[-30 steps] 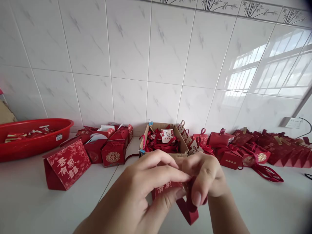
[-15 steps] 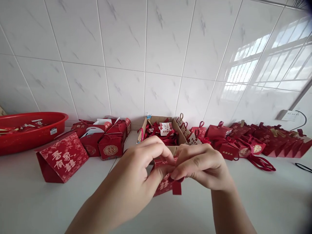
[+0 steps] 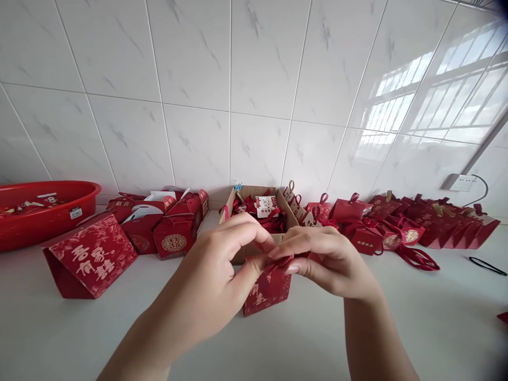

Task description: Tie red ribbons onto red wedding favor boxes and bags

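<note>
A red paper gift box (image 3: 266, 294) with pale lettering stands on the white table in front of me, its top mostly hidden by my fingers. My left hand (image 3: 226, 259) pinches the top edge between thumb and fingers. From the other side, my right hand (image 3: 327, 259) pinches a dark red ribbon (image 3: 282, 261) at the box's top, thumb and index finger closed on it. The two hands' fingertips nearly meet. Behind them is an open cardboard box (image 3: 293, 211) of red ribbons and a printed card (image 3: 266, 207).
At left lies a tent-shaped red box (image 3: 95, 254), with several handled red boxes (image 3: 174, 233) behind it. A red plastic basin (image 3: 47, 222) stands far left. Finished-looking ribboned boxes (image 3: 432, 225) line the tiled wall (image 3: 190, 143) at right, near a black loop (image 3: 487, 265).
My right fingers have shifted from in front of the box to its top, pulling the ribbon piece up with them. The lettered front shows more. The view has moved slightly to the right.
</note>
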A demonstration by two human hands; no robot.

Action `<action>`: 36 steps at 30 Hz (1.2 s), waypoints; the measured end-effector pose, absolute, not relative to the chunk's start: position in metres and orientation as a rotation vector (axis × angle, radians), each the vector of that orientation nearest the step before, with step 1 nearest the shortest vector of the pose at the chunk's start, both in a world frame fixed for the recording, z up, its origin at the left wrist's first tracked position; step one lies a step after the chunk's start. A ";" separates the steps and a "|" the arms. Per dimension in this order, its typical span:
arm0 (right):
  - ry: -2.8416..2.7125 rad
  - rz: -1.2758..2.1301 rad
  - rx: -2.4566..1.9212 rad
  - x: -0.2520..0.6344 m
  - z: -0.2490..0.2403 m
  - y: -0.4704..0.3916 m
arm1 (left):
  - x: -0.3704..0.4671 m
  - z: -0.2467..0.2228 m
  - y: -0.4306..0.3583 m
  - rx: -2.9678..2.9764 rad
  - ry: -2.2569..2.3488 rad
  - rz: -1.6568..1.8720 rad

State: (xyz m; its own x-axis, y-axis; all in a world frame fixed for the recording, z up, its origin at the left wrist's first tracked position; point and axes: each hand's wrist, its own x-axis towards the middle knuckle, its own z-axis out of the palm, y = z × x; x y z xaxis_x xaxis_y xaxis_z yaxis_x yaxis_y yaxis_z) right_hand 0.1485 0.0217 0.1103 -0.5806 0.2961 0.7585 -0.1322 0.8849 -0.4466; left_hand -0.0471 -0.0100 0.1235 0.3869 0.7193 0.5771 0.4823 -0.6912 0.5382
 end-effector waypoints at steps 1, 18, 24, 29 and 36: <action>-2.103 0.587 -0.115 0.149 0.110 0.021 | -0.047 0.123 -0.011 2.370 1.051 1.198; -2.468 1.128 -0.929 0.197 0.104 0.037 | -0.030 0.078 0.051 2.308 1.495 0.596; -2.368 0.982 -0.895 0.190 0.098 0.051 | -0.034 0.072 0.061 2.259 1.485 0.614; -2.333 0.931 -0.817 0.181 0.089 0.067 | -0.035 0.071 0.064 2.224 1.486 0.719; -2.119 0.627 -0.786 0.168 0.091 0.064 | -0.036 0.093 0.046 2.167 1.334 1.200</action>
